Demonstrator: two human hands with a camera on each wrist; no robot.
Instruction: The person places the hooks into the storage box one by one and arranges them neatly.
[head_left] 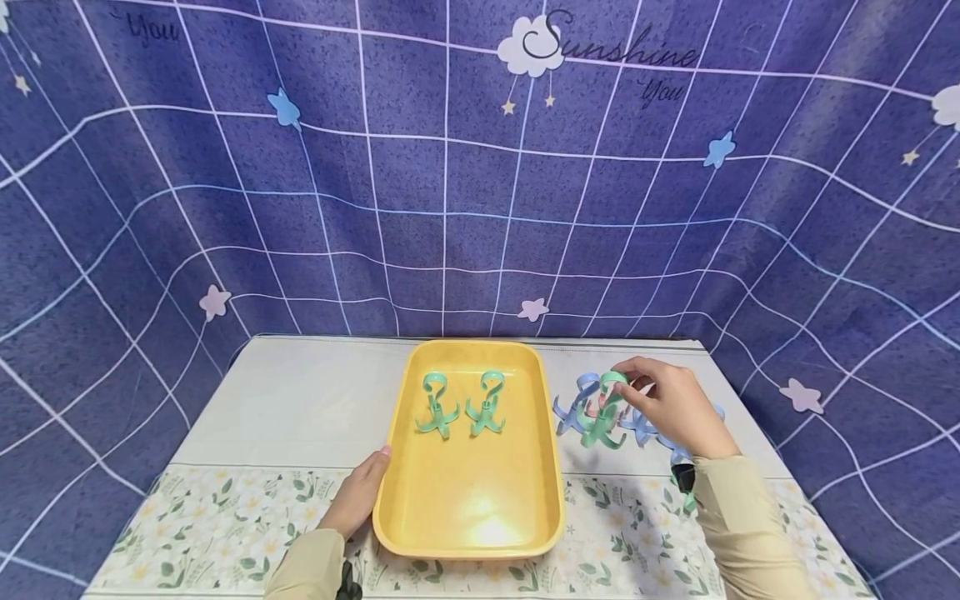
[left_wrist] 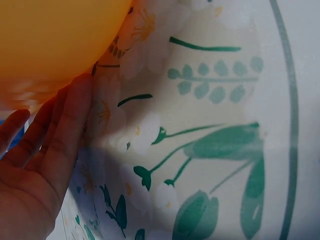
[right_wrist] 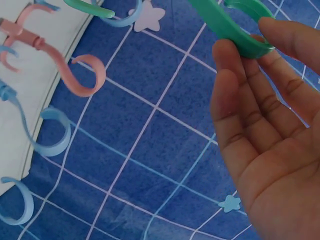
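Note:
Two green plastic multi-prong hooks, one on the left [head_left: 437,406] and one on the right [head_left: 487,406], lie in the far half of a yellow tray [head_left: 468,546]. My left hand [head_left: 358,493] rests against the tray's left side, its fingers nearly straight in the left wrist view. With thumb and fingertips, my right hand [head_left: 671,402] pinches another green hook [head_left: 602,421] by its curled top, prongs hanging down, right of the tray. Behind and beside it are a blue hook [head_left: 572,408] and a pink hook [right_wrist: 75,70], partly hidden in the head view.
More blue hooks [head_left: 640,427] lie under and around the right hand. A bit of green [head_left: 689,502] shows by the right wrist. The white table [head_left: 300,400] has a flowered cloth strip [head_left: 217,517] along its front. A blue grid curtain [head_left: 405,242] encloses the back and sides.

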